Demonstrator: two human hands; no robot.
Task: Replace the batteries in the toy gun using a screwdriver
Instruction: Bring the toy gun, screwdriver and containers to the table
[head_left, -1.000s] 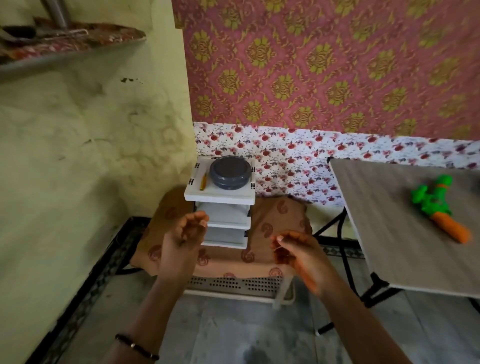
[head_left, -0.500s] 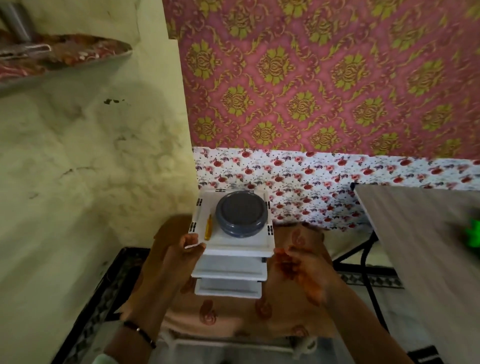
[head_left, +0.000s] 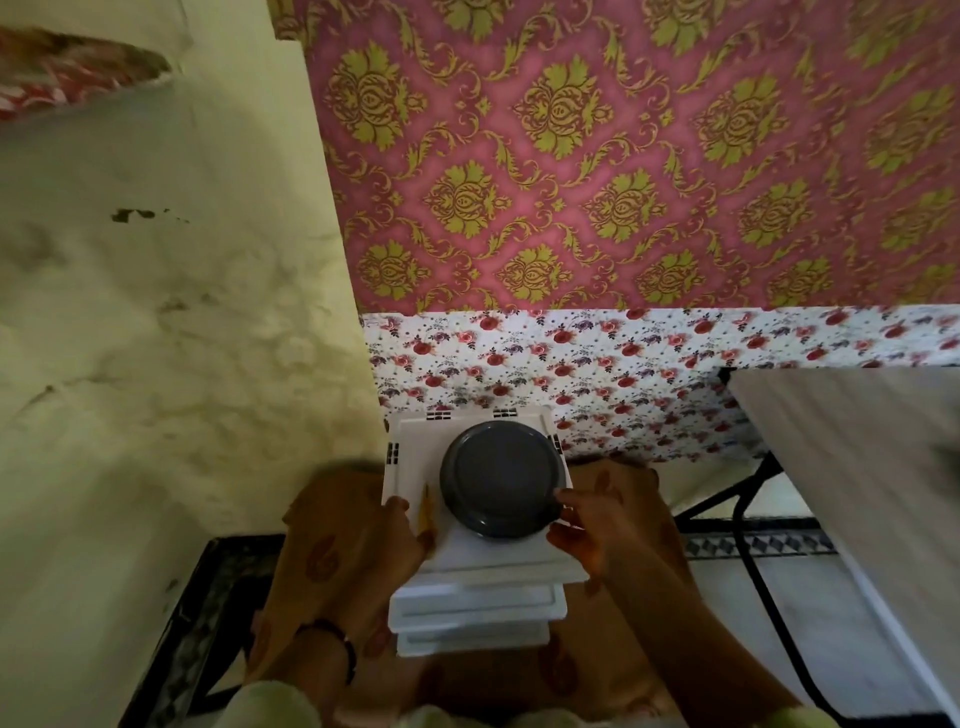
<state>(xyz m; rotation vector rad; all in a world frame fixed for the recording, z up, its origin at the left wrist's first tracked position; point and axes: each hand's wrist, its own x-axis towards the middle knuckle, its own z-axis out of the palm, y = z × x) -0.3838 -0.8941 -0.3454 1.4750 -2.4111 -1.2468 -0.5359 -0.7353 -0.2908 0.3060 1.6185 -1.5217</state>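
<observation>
A white drawer unit (head_left: 478, 571) carries a dark grey round container (head_left: 501, 478), with a yellow stick-like thing (head_left: 427, 506) (blurred) at its 9 o'clock. Beneath lies a tan cloth (head_left: 332, 530) with rust paisley marks. At 12 o'clock, pink wallpaper (head_left: 623, 156) bears olive-gold damask; below it runs a white strip with red roses (head_left: 597, 364).

No readable text anywhere in my view. The white drawer unit (head_left: 478, 566) under my hands carries no label or brand I can make out; the small dark marks along its top edge are slots, not letters. The grey round lid (head_left: 498, 478) on it is plain. Wallpaper shows only floral patterns.
</observation>
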